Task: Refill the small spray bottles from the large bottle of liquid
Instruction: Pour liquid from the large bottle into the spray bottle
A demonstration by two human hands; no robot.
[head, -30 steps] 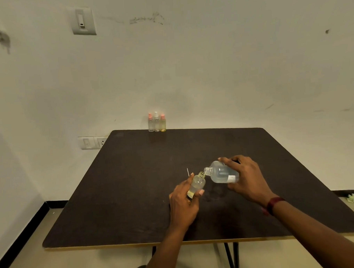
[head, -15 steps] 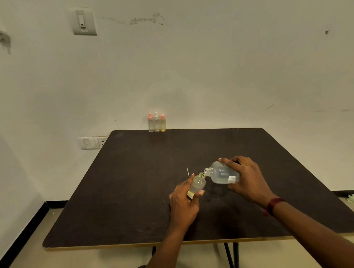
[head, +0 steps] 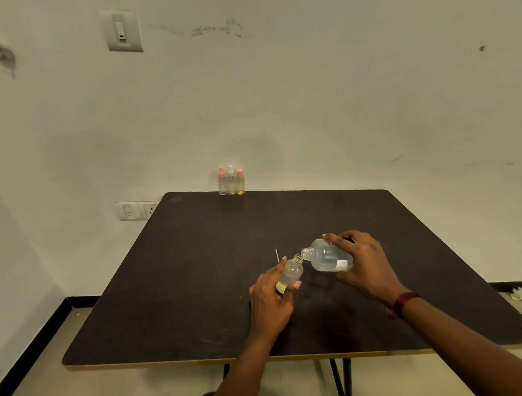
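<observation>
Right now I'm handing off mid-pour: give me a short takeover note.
Left hand: holds the uncapped small bottle, tilted.
Right hand: tips the large bottle, mouth at the small bottle's neck.
Three capped spray bottles stand at the table's far edge.
Done: pour set up; fill level unclear.
Left: finish the pour, cap the bottle; whether the others need filling I cannot tell.

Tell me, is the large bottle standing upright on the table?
No, the right hand holds the large bottle tipped on its side, neck toward the small bottle in the left hand.
</observation>
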